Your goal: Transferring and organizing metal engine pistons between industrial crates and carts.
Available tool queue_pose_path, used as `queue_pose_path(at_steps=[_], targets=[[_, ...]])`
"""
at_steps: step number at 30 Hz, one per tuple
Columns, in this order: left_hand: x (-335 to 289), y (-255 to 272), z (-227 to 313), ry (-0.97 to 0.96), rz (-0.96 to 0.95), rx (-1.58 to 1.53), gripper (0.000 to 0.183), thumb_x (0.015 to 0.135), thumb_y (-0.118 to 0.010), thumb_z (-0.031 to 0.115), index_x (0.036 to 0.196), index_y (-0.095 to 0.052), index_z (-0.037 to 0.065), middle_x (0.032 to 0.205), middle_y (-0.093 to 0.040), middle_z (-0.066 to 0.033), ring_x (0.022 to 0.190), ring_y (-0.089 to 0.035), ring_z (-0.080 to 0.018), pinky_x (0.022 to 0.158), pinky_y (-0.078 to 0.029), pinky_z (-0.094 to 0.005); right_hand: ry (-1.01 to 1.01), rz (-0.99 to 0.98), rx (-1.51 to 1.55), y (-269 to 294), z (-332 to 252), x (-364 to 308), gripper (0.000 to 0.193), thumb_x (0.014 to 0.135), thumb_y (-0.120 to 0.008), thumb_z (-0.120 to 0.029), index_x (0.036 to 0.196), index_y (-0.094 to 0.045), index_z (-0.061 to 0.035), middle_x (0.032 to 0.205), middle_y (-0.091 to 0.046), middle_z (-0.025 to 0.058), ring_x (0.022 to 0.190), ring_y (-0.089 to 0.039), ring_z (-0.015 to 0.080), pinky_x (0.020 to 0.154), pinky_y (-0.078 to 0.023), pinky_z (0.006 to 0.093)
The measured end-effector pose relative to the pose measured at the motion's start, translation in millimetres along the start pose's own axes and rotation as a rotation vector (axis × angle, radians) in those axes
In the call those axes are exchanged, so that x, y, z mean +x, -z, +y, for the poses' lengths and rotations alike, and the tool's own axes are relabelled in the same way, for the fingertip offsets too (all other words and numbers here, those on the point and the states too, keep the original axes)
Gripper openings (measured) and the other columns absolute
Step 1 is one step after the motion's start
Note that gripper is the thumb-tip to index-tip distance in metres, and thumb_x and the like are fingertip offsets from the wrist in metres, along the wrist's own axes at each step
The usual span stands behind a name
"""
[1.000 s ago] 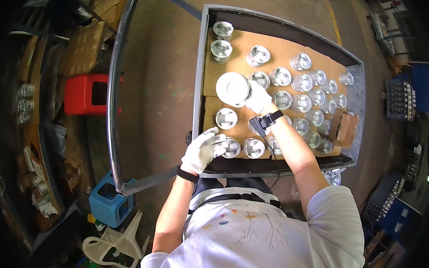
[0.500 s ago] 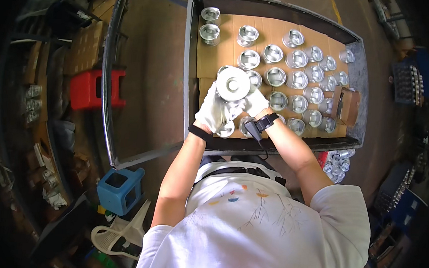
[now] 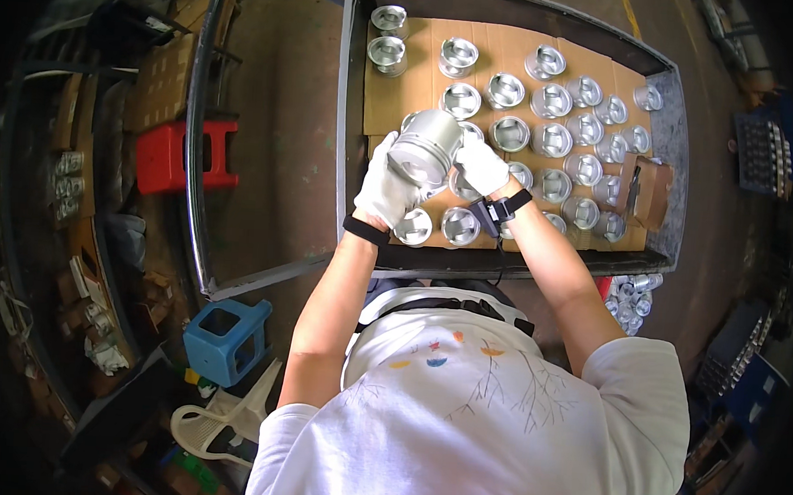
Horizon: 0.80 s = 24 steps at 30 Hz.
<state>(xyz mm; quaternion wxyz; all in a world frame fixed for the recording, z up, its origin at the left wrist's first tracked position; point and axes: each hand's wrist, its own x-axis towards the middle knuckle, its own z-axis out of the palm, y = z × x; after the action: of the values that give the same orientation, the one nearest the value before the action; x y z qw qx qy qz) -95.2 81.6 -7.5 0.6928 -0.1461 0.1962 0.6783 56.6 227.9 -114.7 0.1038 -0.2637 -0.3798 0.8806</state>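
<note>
Silver piston (image 3: 429, 143) has tipped sideways

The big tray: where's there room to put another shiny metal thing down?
In the tray, bare cardboard shows at left, between the far-left pair of pistons and the left hand. There's more by the far wall, right of the far middle piston. It's crowded on the right, where pistons bunch beside the small open box.

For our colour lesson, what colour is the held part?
The held part is silver; best view: head.
</note>
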Motion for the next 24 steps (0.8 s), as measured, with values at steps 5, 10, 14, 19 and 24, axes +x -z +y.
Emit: queue_pose_path(at_steps=[5, 10, 14, 19, 24], targets=[[16, 30, -1, -0.154, 0.042, 0.221, 0.053, 0.093, -0.056, 0.032, 0.135, -0.044, 0.0, 0.128, -0.056, -0.0174, 0.113, -0.058, -0.0279, 0.094, -0.049, -0.0455, 0.105, -0.111, -0.42, -28, -33, -8, 0.025, 0.091, -0.059, -0.014, 0.114, -0.054, -0.0045, 0.102, -0.053, -0.0013, 0.094, -0.048, 0.0092, 0.082, -0.043, 0.0271], [3, 23, 3, -0.047, 0.004, 0.046, 0.052, 0.094, -0.051, 0.035, 0.134, -0.046, 0.003, 0.126, -0.058, -0.0145, 0.108, -0.06, -0.029, 0.09, -0.05, -0.0443, 0.121, -0.161, -0.897, -75, -92, -27, 0.019, 0.088, -0.065, -0.017, 0.098, -0.06, -0.0022, 0.093, -0.058, 0.0044, 0.087, -0.053, 0.0135, 0.077, -0.045, 0.0318], [-5, 10, 3, -0.043, 0.004, 0.075, 0.05, 0.093, -0.047, 0.042, 0.128, -0.051, 0.006, 0.123, -0.061, -0.0118, 0.105, -0.062, -0.0288, 0.086, -0.053, -0.0466, 0.273, -0.229, -0.987, -54, -84, -24, 0.019, 0.088, -0.066, -0.019, 0.088, -0.063, -0.0003, 0.082, -0.058, 0.0087, 0.078, -0.054, 0.0177, 0.072, -0.045, 0.033], [-4, 19, 0, -0.239, -0.073, 0.459, 0.047, 0.093, -0.049, 0.041, 0.125, -0.054, 0.007, 0.121, -0.062, -0.0123, 0.106, -0.063, -0.029, 0.084, -0.054, -0.0467, 0.218, -0.164, -0.937, -67, -81, -21, 0.016, 0.091, -0.062, -0.017, 0.09, -0.062, -0.001, 0.088, -0.056, 0.0045, 0.083, -0.051, 0.0145, 0.072, -0.044, 0.0317], [3, 31, -6, -0.078, 0.133, 0.155, 0.046, 0.093, -0.05, 0.04, 0.125, -0.054, 0.008, 0.119, -0.063, -0.0109, 0.104, -0.064, -0.0282, 0.08, -0.055, -0.0476, 0.324, -0.11, -0.757, -82, -70, -14, 0.022, 0.093, -0.061, -0.022, 0.087, -0.064, -0.0012, 0.077, -0.057, -0.001, 0.074, -0.049, 0.0076, 0.064, -0.043, 0.0284]])
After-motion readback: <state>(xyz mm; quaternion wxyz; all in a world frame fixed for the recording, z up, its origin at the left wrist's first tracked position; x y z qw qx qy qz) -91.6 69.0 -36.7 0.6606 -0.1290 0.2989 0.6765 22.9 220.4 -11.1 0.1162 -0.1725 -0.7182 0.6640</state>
